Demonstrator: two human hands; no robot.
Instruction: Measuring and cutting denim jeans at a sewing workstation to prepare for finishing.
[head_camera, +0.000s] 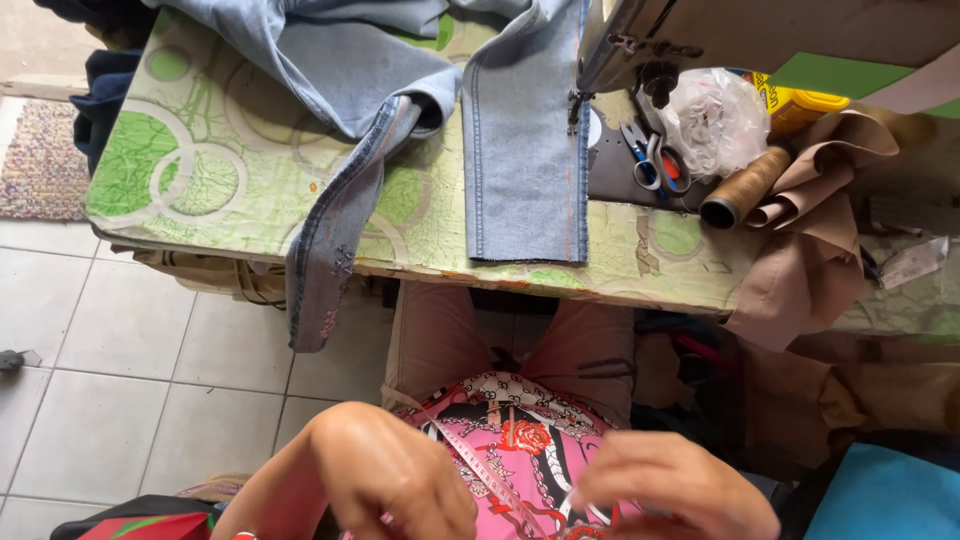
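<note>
hands: both low at the person's lap, close to the body. Left hand (395, 475) and right hand (675, 495) are busy w/ a pale measuring tape (478, 468) that runs across the pink patterned top (515, 450) between them.
fingers: right-hand fingertips look pinched together on the tape's end near the lap; left hand is curled w/ its knuckles to the camera, so can't tell if those fingers grip the tape or just lie on it.
tape position: draped over the lap, well apart from the table, not on the fabric.
done so far: 1 denim leg (525, 150) lies flat on the green patterned table (190, 170), its hem edge at the front rim and its right side edge up by the sewing machine (640, 40). A 2nd denim strip w/ a seam (330, 240) hangs off the table edge.
left, judging by the look: no hand is on the denim and nothing is being fed to the needle, so stitching seems paused; tape work comes 1st.
containers: clear plastic bag (715, 115) beside the machine, crumpled, contents prob. white scraps, hard to make out. Yellow box (800, 105) behind it, half hidden, contents unseen.
loose bits: scissors w/ blue handles (650, 160), brown thread cone (745, 188) on its side, tan cloth (810, 250) piled at the right.
</note>
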